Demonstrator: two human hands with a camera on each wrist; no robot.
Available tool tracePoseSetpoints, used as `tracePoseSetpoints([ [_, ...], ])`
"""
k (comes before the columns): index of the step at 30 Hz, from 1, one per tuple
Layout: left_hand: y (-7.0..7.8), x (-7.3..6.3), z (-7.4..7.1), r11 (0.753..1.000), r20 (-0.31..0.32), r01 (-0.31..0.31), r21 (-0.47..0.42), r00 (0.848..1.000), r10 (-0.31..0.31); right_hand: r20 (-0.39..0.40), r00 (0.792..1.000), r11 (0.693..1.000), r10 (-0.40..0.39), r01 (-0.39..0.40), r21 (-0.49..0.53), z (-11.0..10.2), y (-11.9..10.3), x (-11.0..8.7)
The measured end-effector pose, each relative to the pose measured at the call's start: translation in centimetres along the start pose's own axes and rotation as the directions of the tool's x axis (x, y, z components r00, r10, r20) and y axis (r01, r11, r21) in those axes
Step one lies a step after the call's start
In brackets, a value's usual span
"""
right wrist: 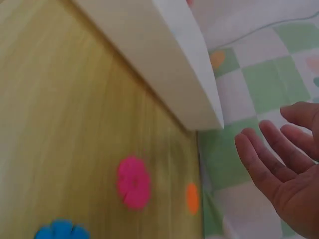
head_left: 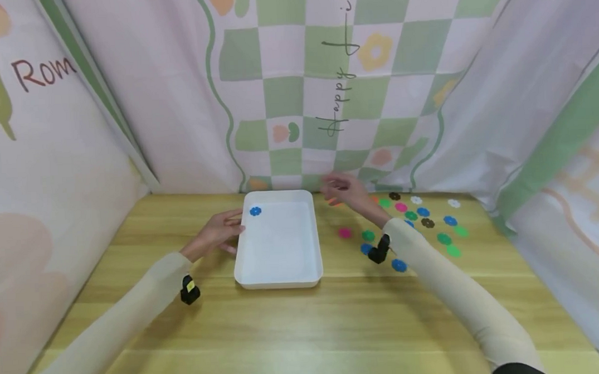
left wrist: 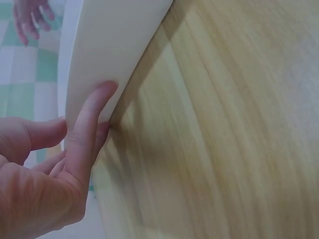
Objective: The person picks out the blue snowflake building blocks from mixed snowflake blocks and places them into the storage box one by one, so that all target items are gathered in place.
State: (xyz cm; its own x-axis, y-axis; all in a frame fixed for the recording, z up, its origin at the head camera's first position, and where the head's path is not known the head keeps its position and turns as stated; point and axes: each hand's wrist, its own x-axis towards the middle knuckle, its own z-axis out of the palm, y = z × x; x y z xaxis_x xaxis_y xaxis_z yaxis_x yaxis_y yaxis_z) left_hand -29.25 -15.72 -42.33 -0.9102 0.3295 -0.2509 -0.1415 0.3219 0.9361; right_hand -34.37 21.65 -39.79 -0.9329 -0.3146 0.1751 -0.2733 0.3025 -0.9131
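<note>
The tray runs lengthwise front-to-back; left hand touches its side, fingers straight. Right of it, right hand is loose, empty; a sleeve part-hides a blue disc.

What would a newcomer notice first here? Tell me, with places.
Most striking is the white tray near the middle of the table, a lone blue disc near its far left corner. Next come the coloured discs scattered to its right. The fingers of the left hand touch the tray's left side, while the right hand hovers just right of its far right corner.
</note>
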Motion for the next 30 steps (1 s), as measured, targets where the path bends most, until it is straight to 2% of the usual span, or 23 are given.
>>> tracePoseSetpoints([
  [4, 0.0, -0.1, 0.0, 1.000, 0.013, -0.018, -0.002, 1.000, 0.018, 0.012, 1.000, 1.000, -0.009, 0.010, -0.025, -1.8, 1.0, -1.5],
  [9, -0.1, 0.0, 0.0, 1.000, 0.025, -0.025, -0.003, 0.999, 0.025, 0.017, 1.000, 0.998, 0.019, -0.018, -0.055, -4.1, 2.1, -3.2],
  [14, -0.2, 0.1, -0.1, 1.000, 0.014, -0.017, -0.001, 1.000, 0.017, 0.101, 0.994, 0.998, 0.048, -0.042, -0.053, -6.1, 2.7, -4.9],
  [19, -0.1, 0.1, -0.3, 1.000, 0.006, -0.010, -0.002, 1.000, 0.010, 0.194, 0.977, 0.993, 0.085, -0.069, -0.092, -7.5, 2.9, -6.5],
  [25, -0.2, 0.1, -0.3, 1.000, 0.015, -0.010, 0.009, 1.000, 0.010, 0.278, 0.957, 0.976, 0.085, -0.024, -0.217, -8.1, 3.1, -8.7],
  [30, -0.1, -0.1, -0.1, 1.000, 0.008, -0.006, 0.014, 1.000, 0.006, 0.363, 0.926, 0.986, 0.106, -0.050, -0.160, -8.2, 3.4, -10.0],
])
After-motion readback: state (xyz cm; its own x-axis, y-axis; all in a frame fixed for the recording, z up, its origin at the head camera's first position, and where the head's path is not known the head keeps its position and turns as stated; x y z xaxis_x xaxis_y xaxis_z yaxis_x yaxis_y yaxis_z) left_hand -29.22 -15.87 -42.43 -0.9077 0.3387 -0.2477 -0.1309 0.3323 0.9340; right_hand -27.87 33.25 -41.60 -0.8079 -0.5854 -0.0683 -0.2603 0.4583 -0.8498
